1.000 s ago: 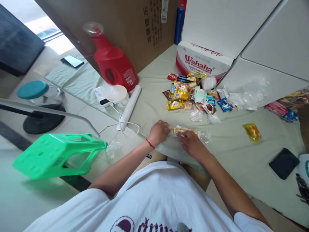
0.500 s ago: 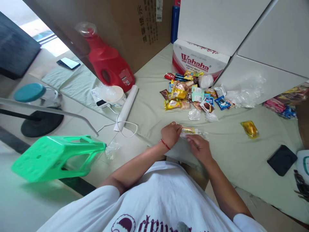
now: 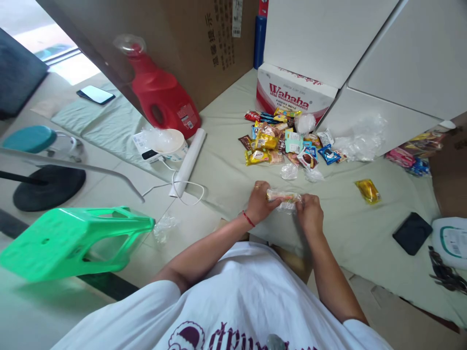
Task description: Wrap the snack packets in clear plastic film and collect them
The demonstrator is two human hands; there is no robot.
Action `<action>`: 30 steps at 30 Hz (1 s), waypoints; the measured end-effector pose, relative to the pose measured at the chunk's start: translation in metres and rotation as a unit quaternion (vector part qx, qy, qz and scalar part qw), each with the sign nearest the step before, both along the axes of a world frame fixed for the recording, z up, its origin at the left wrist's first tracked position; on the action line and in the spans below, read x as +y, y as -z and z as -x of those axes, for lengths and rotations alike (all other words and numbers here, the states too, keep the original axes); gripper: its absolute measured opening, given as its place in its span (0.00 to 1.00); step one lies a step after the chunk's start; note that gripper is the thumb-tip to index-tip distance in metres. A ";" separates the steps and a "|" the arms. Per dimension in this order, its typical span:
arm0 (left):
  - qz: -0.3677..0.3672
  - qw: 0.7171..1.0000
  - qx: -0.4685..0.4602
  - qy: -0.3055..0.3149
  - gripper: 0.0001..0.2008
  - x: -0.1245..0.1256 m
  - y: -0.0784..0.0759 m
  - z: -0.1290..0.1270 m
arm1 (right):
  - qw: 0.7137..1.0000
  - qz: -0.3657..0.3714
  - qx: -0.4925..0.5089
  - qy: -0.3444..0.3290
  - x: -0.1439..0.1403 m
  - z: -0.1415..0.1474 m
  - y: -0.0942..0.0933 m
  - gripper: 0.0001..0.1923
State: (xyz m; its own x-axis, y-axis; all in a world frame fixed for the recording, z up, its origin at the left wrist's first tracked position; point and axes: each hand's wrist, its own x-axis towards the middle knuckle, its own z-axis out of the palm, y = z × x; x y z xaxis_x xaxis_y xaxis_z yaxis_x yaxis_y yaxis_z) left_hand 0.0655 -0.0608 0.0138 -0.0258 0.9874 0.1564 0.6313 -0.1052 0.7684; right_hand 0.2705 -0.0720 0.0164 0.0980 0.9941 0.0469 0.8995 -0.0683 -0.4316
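left hand (image 3: 260,201) pinching one end of clear bag (image 3: 283,198) | right hand (image 3: 309,214) gripping other end, both closed | risking snack bar slipping onto sheet (image 3: 350,228)

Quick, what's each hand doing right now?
Left hand: closed on one end of the clear snack bag.
Right hand: closed on the bag's other end.
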 end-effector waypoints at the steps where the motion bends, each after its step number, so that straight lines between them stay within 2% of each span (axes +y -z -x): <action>1: -0.014 0.999 -0.027 0.010 0.18 -0.003 0.000 -0.003 | 0.999 -0.001 0.031 0.010 -0.003 0.001 -0.002 0.10; 3: -0.055 0.997 -0.050 0.026 0.16 -0.009 0.002 -0.010 | 0.991 -0.003 0.134 0.027 -0.008 0.006 -0.001 0.12; 5: -0.117 0.991 -0.023 0.052 0.13 -0.016 0.008 -0.019 | 0.952 -0.010 0.302 0.052 -0.011 0.016 0.002 0.14; 6: -0.153 0.986 0.003 0.071 0.09 -0.019 0.012 -0.024 | 0.915 -0.010 0.399 0.066 -0.012 0.022 0.005 0.15; 8: -0.213 0.970 0.053 0.105 0.03 -0.023 0.022 -0.031 | 0.812 0.002 0.576 0.092 -0.014 0.035 0.008 0.18; 10: -0.238 0.958 0.079 0.142 0.05 -0.024 0.031 -0.036 | 0.719 0.026 0.688 0.095 -0.015 0.043 0.009 0.20; 11: -0.237 0.954 0.075 0.168 0.06 -0.024 0.034 -0.036 | 0.691 0.040 0.716 0.086 -0.016 0.046 0.008 0.21; 12: -0.233 0.950 0.058 0.198 0.08 -0.023 0.036 -0.036 | 0.676 0.053 0.731 0.073 -0.017 0.046 0.007 0.22; 14: -0.220 0.941 -0.019 0.257 0.16 -0.022 0.036 -0.034 | 0.676 0.076 0.731 0.049 -0.017 0.044 0.004 0.25; 17: -0.189 0.916 -0.178 0.306 0.22 -0.023 0.025 -0.030 | 0.694 0.095 0.713 0.039 -0.018 0.036 0.002 0.29; 20: -0.101 0.892 -0.260 0.357 0.27 -0.026 0.006 -0.031 | 0.710 0.110 0.695 0.035 -0.019 0.022 -0.003 0.29; 22: -0.033 0.878 -0.284 0.384 0.34 -0.026 -0.007 -0.032 | 0.729 0.115 0.673 0.035 -0.018 -0.001 -0.009 0.28; 24: 0.013 0.875 -0.298 0.381 0.39 -0.023 -0.018 -0.028 | 0.764 0.076 0.636 0.074 -0.009 -0.043 -0.019 0.26; 26: 0.024 0.897 -0.280 0.341 0.38 -0.016 -0.024 -0.018 | 0.799 -0.041 0.575 0.170 0.011 -0.107 -0.031 0.23; 27: 0.017 0.914 -0.260 0.310 0.36 -0.012 -0.025 -0.011 | 0.804 -0.143 0.525 0.240 0.026 -0.145 -0.037 0.19; 28: 0.005 0.934 -0.235 0.269 0.32 -0.008 -0.024 -0.001 | 0.798 -0.206 0.489 0.284 0.044 -0.184 -0.041 0.14; 29: -0.007 0.953 -0.203 0.223 0.28 -0.004 -0.022 0.010 | 0.795 -0.255 0.445 0.322 0.065 -0.222 -0.044 0.08; 30: -0.017 0.970 -0.168 0.173 0.25 0.000 -0.019 0.022 | 0.799 -0.285 0.394 0.355 0.087 -0.257 -0.046 0.07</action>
